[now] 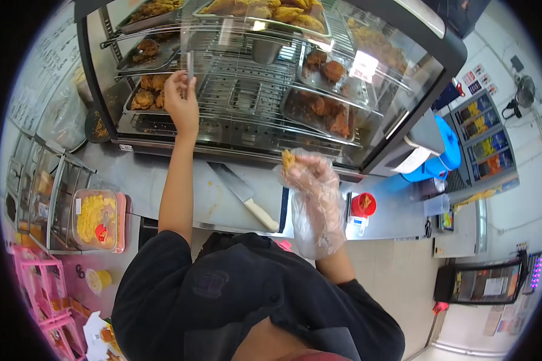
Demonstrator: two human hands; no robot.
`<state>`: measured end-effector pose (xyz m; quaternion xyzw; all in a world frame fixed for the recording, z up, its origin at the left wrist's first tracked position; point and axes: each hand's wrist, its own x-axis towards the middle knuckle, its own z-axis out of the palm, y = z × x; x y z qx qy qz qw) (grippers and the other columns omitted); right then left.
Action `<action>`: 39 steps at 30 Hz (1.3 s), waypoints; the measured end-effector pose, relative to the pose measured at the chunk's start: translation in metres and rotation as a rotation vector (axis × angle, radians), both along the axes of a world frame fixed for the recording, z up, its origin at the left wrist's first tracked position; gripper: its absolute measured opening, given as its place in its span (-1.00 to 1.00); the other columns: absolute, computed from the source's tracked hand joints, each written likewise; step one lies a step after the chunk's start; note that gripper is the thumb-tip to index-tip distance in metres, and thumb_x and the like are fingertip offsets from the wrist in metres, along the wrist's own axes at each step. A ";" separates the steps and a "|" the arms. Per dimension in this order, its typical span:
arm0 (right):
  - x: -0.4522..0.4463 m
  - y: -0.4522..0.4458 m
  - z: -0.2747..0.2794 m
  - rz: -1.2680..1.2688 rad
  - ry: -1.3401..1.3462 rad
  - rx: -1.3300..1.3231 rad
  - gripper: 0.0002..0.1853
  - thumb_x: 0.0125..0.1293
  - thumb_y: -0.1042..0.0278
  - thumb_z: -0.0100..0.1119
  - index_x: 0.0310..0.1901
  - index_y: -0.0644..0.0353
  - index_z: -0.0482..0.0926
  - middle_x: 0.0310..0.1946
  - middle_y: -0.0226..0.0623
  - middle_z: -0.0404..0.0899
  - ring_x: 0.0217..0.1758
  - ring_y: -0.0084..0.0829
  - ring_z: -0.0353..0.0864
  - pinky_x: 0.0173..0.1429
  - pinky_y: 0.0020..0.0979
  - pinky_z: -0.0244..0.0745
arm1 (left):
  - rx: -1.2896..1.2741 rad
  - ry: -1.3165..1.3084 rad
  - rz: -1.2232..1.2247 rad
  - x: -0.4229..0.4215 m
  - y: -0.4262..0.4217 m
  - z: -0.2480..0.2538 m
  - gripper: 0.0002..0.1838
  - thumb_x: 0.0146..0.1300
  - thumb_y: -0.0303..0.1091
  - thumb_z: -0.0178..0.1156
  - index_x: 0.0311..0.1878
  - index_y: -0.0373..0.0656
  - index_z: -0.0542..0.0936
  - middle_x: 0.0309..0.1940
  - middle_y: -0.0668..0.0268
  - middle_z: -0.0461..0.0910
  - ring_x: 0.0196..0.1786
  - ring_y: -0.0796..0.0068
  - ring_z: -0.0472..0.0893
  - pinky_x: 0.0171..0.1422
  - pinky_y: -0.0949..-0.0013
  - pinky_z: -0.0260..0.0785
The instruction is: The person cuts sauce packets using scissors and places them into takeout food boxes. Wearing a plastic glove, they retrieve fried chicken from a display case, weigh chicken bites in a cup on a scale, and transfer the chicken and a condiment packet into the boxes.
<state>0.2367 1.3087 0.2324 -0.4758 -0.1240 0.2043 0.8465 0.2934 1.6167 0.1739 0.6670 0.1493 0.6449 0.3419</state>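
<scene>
My left hand [182, 103], bare, is raised to the front of a glass display cabinet [235, 149], its fingers closed on a narrow upright door handle [190, 64]. On my right hand [313, 174] is a clear plastic glove; its fingers pinch a small piece of fried chicken [288, 160] just in front of the cabinet. Trays of fried chicken sit on the wire racks inside, with one tray [320, 114] at the lower right and another tray [144, 99] at the left. Below my hands, a knife [244, 196] with a pale handle lies on a cutting board [214, 210].
Right of my gloved hand, a red cup [363, 205] holding pieces of food stands on a small scale [356, 225]. A clear tub of yellow food [95, 224] is on the left, near a metal rack [51, 198]. A blue container [442, 150] stands beyond the cabinet's right end.
</scene>
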 end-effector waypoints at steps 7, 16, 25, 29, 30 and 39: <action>0.012 -0.001 -0.017 0.009 0.087 0.027 -0.75 0.13 0.50 0.32 -0.16 0.18 0.49 -0.20 -0.29 0.55 -0.14 -0.41 0.60 -0.03 -0.38 0.53 | 0.037 0.103 0.088 -0.021 0.034 0.006 -0.74 0.16 -0.43 0.29 -0.07 -0.22 0.56 -0.35 0.40 0.55 -0.38 0.67 0.47 -0.28 0.57 0.34; 0.018 -0.077 -0.092 -0.304 0.290 0.022 -0.73 0.09 0.61 0.26 -0.19 0.25 0.42 -0.23 -0.14 0.56 -0.16 -0.26 0.64 0.03 -0.33 0.58 | 0.061 0.111 0.212 -0.045 0.120 -0.004 -0.75 0.14 -0.36 0.32 -0.14 -0.21 0.59 -0.42 0.38 0.58 -0.40 0.62 0.50 -0.34 0.55 0.32; 0.048 -0.193 -0.177 -0.838 0.050 -0.394 -0.75 0.08 0.41 0.34 -0.26 0.31 0.51 -0.40 -0.27 0.61 -0.34 -0.48 0.60 -0.20 -0.49 0.50 | 0.120 0.006 0.155 -0.070 0.241 -0.027 -0.67 0.03 -0.36 0.42 -0.17 -0.28 0.58 -0.35 0.25 0.63 -0.36 0.48 0.56 -0.19 0.49 0.45; 0.071 -0.228 -0.175 -0.962 0.070 -0.810 -0.71 0.03 0.30 0.39 -0.32 0.30 0.54 -0.44 -0.28 0.61 -0.36 -0.56 0.57 -0.25 -0.51 0.47 | 0.236 0.225 0.707 -0.087 0.287 -0.028 -0.30 -0.27 0.13 0.53 -0.17 -0.24 0.59 -0.30 0.22 0.58 -0.29 0.31 0.57 -0.21 0.27 0.45; 0.079 -0.236 -0.179 -0.944 0.057 -0.932 -0.71 0.02 0.29 0.39 -0.32 0.30 0.55 -0.45 -0.26 0.62 -0.36 -0.54 0.58 -0.25 -0.50 0.47 | 0.210 0.252 0.732 -0.090 0.294 -0.027 -0.27 -0.31 0.16 0.53 -0.17 -0.24 0.59 -0.29 0.22 0.57 -0.27 0.29 0.57 -0.19 0.24 0.45; 0.110 -0.271 -0.178 -0.583 -0.243 -1.467 -0.72 -0.06 0.24 0.39 -0.34 0.22 0.62 -0.39 -0.18 0.65 -0.32 -0.36 0.64 -0.18 -0.36 0.50 | -0.015 0.228 0.769 -0.113 0.399 -0.043 -0.10 -0.61 0.26 0.57 -0.19 -0.21 0.58 -0.25 0.20 0.55 -0.21 0.20 0.57 -0.11 0.10 0.46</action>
